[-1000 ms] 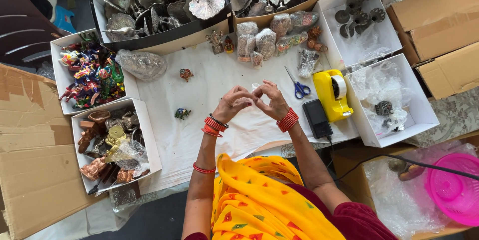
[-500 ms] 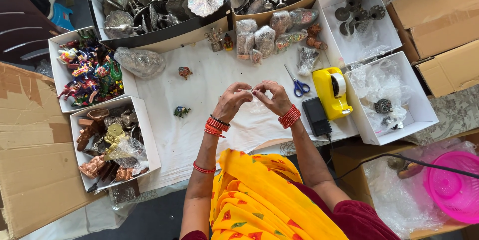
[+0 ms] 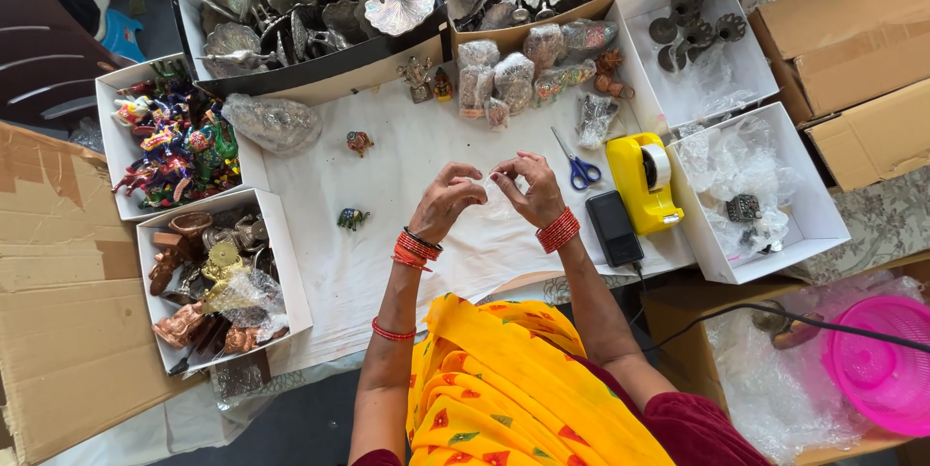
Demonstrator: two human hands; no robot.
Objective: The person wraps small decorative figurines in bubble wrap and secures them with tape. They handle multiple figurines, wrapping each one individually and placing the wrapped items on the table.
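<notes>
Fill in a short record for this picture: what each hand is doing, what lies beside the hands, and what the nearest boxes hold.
Left hand: raised over the white cloth, fingers pinched on something small and clear, hard to tell what.
Right hand: fingers meet the left's on the same item.
Beside right hand: blue-handled scissors, yellow tape dispenser, black device.
Beside left hand: small elephant figurine.
Left boxes: colourful figurines; copper-toned pieces.

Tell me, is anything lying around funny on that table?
Mostly it is sorted into boxes. Two small painted elephant figurines stand loose on the white cloth, apart from the box of colourful figurines. The left hand and right hand pinch something clear, too thin to identify.
</notes>
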